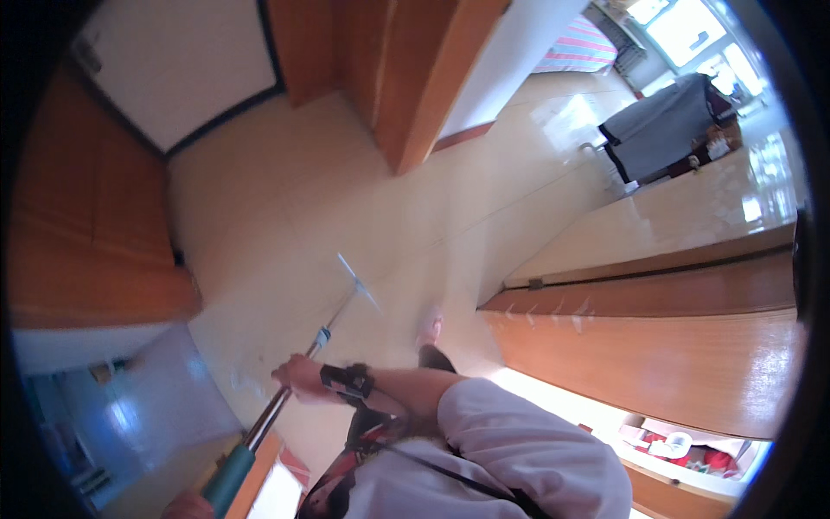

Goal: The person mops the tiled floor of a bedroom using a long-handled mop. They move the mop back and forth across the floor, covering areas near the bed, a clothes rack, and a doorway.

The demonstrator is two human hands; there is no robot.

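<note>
A long pole slants from the lower left toward the middle of the floor. It looks like a flat mop (290, 386), with a metal shaft, a green grip and a thin pale bar-shaped head on the tiles. My right hand (303, 378) reaches across my body and is closed round the metal shaft, below a grey-blue collar. At the lower left edge my left hand (188, 507) is at the green grip (229, 481), closed on its end. Part of that hand is cut off by the picture's rim. A dark device is strapped to my right wrist.
Beige glossy tiles (406, 225) spread ahead. Brown wooden cabinets (95, 233) and a pale door (173, 60) stand left, a wooden door frame (424, 86) ahead. Along the right runs a wooden cabinet (640, 363). A grey cloth (661, 130) hangs beyond it. My foot (432, 327) is nearby.
</note>
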